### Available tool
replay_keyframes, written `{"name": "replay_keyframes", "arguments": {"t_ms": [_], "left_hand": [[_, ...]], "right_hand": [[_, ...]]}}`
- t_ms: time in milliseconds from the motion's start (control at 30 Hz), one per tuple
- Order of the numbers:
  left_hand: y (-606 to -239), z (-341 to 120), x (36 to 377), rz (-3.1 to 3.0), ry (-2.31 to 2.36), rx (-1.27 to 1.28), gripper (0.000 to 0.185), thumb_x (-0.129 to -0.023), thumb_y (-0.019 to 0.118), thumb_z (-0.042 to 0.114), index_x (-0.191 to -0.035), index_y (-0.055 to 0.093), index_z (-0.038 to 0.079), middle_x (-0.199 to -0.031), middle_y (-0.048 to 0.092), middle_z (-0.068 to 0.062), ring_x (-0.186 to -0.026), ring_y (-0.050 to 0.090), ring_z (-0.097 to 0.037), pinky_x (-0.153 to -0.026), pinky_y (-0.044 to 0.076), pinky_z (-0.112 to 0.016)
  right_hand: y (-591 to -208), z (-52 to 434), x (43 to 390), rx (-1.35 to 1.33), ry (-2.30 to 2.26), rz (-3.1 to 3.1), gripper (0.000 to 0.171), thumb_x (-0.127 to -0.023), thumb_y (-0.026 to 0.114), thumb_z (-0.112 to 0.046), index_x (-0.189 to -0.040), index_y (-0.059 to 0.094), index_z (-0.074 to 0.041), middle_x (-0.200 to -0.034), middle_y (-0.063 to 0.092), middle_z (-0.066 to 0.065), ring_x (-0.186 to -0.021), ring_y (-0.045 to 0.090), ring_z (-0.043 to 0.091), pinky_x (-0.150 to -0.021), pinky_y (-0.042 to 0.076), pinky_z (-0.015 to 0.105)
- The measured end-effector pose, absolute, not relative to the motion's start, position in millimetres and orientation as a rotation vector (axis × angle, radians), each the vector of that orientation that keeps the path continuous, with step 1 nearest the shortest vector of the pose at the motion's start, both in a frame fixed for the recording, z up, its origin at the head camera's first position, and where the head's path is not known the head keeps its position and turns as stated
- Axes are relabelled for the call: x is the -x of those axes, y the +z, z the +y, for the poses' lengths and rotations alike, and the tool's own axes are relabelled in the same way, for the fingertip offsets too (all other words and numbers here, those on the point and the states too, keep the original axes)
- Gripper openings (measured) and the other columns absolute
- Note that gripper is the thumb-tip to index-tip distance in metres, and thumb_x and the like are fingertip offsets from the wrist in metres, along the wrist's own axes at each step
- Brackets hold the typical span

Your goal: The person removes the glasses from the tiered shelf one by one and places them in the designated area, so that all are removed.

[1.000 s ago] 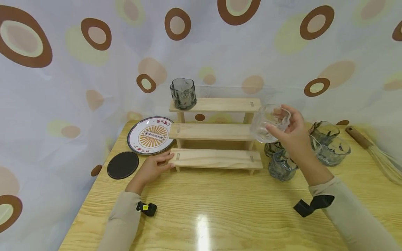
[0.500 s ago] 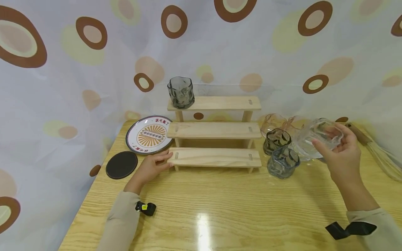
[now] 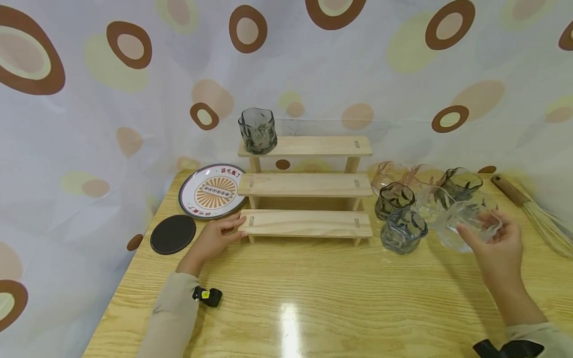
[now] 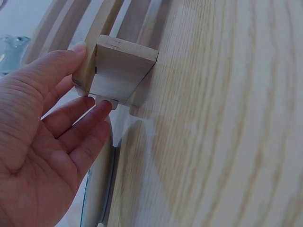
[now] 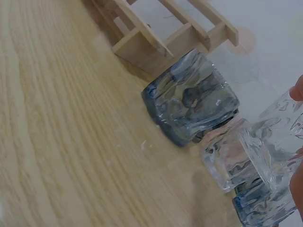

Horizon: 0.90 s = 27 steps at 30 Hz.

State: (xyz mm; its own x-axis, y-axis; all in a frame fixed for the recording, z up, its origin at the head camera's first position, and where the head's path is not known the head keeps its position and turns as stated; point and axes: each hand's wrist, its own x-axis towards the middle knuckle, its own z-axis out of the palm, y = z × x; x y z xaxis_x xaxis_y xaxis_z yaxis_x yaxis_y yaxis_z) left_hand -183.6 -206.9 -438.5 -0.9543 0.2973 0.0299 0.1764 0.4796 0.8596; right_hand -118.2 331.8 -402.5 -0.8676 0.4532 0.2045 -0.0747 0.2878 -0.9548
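My left hand (image 3: 215,241) pinches the left end of the lowest board of a three-step wooden display stand (image 3: 304,223). In the left wrist view the thumb lies on the board (image 4: 102,42), while other fingers are beside and below its end. My right hand (image 3: 501,248) holds a clear wavy drinking glass (image 3: 463,226) by its right side, among other glasses. Whether that glass touches the table cannot be told. A blue-tinted glass (image 3: 403,231) stands left of it, also large in the right wrist view. One smoky grey glass (image 3: 258,133) sits on the top step's left end.
Near the right hand stand a brown-grey glass (image 3: 394,200), a pinkish glass (image 3: 388,176) and a dark glass (image 3: 463,181). A whisk (image 3: 515,194) lies farther right. On the left are a patterned plate (image 3: 190,191) and a black round coaster (image 3: 173,234). A spotted cloth (image 3: 313,74) hangs behind.
My right hand has carried the clear glass from beside the stand's upper steps rightward and down into the group of glasses. The left hand has stayed on the stand.
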Motion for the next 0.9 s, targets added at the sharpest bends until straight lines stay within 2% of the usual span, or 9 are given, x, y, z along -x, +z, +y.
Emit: {"name": "replay_keyframes", "arguments": {"t_ms": [300,500,767,900], "left_hand": [[-436,-207,183,2.583,1.506,-0.423,0.048,-0.087,0.07,0.016,-0.13,0.056,0.002,-0.143,0.041,-0.017,-0.128,0.044,-0.031,-0.102,0.043,-0.037],[-435,-206,182,2.572,1.492,-0.389,0.048,-0.087,0.07,0.019,-0.131,0.056,0.005,-0.145,0.04,-0.014,-0.129,0.043,-0.029,-0.103,0.043,-0.037],[-436,-207,183,2.586,1.483,-0.399,0.048,-0.087,0.07,0.017,-0.131,0.056,0.004,-0.145,0.04,-0.013,-0.13,0.043,-0.028,-0.103,0.042,-0.035],[-437,-207,184,2.595,1.471,-0.397,0.048,-0.087,0.07,0.017,-0.131,0.056,0.004,-0.145,0.04,-0.013,-0.129,0.043,-0.028,-0.103,0.042,-0.035]], "right_hand": [[-432,327,121,0.416,1.653,-2.175,0.054,-0.084,0.071,-0.007,-0.121,0.037,-0.026,-0.108,0.044,-0.013,-0.085,0.035,0.0,-0.055,0.035,0.011],[-441,326,122,0.47,1.541,-2.278,0.054,-0.086,0.07,-0.015,-0.123,0.033,-0.029,-0.107,0.04,-0.016,-0.083,0.032,0.003,-0.053,0.034,0.014],[-448,323,126,0.484,1.488,-2.304,0.061,-0.087,0.068,-0.017,-0.13,0.026,-0.023,-0.11,0.035,-0.019,-0.09,0.032,-0.001,-0.064,0.034,0.011],[-449,323,128,0.479,1.505,-2.308,0.062,-0.088,0.068,-0.015,-0.131,0.024,-0.021,-0.11,0.034,-0.019,-0.088,0.03,0.0,-0.062,0.032,0.012]]}}
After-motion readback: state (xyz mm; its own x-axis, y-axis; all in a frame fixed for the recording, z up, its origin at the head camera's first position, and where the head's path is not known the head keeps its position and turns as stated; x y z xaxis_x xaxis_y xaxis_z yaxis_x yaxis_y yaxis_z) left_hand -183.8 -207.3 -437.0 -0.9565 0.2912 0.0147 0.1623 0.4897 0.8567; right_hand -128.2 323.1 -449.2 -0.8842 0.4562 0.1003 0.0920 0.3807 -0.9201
